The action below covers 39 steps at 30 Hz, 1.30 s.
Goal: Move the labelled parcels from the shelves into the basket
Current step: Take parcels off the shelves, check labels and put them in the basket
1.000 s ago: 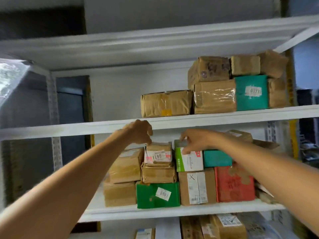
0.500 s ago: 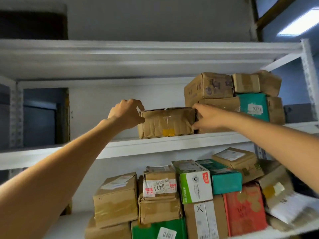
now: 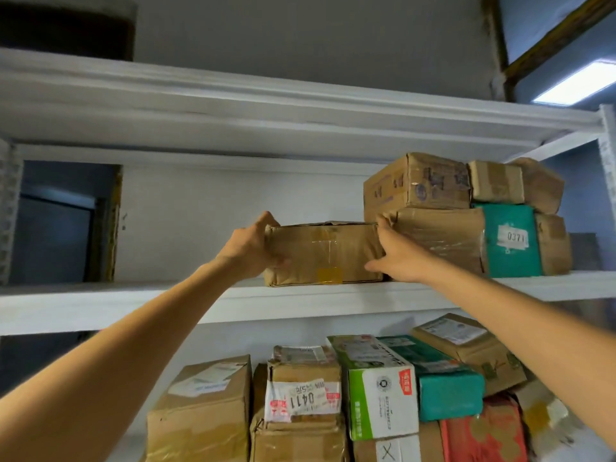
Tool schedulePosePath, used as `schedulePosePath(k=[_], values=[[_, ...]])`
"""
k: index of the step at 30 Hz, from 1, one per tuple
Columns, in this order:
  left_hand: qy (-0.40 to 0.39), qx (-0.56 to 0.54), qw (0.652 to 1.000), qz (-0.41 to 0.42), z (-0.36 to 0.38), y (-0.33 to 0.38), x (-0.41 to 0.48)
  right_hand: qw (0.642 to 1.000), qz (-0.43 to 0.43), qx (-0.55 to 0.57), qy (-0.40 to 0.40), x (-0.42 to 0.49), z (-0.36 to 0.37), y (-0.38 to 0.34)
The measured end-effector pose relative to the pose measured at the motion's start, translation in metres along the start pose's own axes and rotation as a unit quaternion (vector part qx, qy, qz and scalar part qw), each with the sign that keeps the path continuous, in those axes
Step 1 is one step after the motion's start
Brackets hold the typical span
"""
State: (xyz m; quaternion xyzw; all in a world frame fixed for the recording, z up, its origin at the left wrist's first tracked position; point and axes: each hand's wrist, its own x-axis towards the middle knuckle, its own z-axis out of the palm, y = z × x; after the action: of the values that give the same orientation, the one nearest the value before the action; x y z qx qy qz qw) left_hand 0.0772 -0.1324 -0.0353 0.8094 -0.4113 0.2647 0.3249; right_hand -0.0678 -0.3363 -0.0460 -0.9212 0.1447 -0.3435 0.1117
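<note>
A flat brown cardboard parcel (image 3: 325,253) with a yellow sticker on its front lies on the upper white shelf (image 3: 133,303). My left hand (image 3: 251,248) grips its left end, fingers over the top edge and thumb on the front. My right hand (image 3: 398,253) grips its right end, between it and the taped brown box (image 3: 443,241) beside it. The parcel rests on the shelf. No basket is in view.
To the right on the upper shelf are stacked brown boxes (image 3: 420,181) and a teal parcel (image 3: 510,240) labelled 0371. The shelf below holds several parcels, among them a brown one (image 3: 301,395) labelled 0411 and a green-white box (image 3: 380,388). Another shelf board (image 3: 233,111) runs overhead.
Both hands rose from the lower shelf's parcels to the upper shelf and closed round the ends of the flat brown parcel. The camera tilted upward.
</note>
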Motion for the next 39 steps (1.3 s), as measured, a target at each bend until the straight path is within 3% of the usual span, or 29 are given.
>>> schedulePosePath(k=[6, 14, 17, 20, 22, 25, 28, 31, 35, 39], values=[[0.027, -0.015, 0.999, 0.017, -0.003, -0.005, -0.006, 0.999, 0.035, -0.002, 0.017, 0.007, 0.013, -0.009], [0.102, -0.040, 0.994, 0.021, -0.044, -0.054, -0.049, 0.989, -0.090, 0.103, 0.060, -0.001, 0.039, -0.052], [0.136, -0.041, 0.989, 0.046, -0.046, -0.060, -0.070, 0.966, -0.098, 0.180, 0.156, -0.001, 0.048, -0.070], [0.144, -0.054, 0.985, 0.084, -0.042, -0.062, -0.084, 0.921, -0.059, 0.287, 0.258, 0.004, 0.044, -0.069], [0.135, -0.151, 0.977, 0.064, -0.043, -0.057, -0.093, 0.924, -0.013, 0.301, 0.236, 0.007, 0.034, -0.065], [0.152, -0.277, 0.949, 0.005, -0.051, -0.047, -0.100, 0.937, 0.059, 0.335, 0.084, 0.001, 0.013, -0.064], [0.102, -0.392, 0.910, -0.086, -0.057, -0.042, -0.101, 0.936, 0.052, 0.346, -0.033, -0.004, 0.001, -0.062], [0.014, -0.376, 0.915, -0.144, -0.057, -0.035, -0.099, 0.949, 0.033, 0.299, -0.096, -0.010, -0.001, -0.065], [0.061, -0.386, 0.912, -0.124, -0.060, -0.036, -0.101, 0.932, 0.013, 0.343, -0.115, -0.013, 0.003, -0.063], [0.111, -0.425, 0.896, -0.059, -0.069, -0.032, -0.092, 0.915, 0.013, 0.402, 0.033, -0.017, 0.008, -0.066]])
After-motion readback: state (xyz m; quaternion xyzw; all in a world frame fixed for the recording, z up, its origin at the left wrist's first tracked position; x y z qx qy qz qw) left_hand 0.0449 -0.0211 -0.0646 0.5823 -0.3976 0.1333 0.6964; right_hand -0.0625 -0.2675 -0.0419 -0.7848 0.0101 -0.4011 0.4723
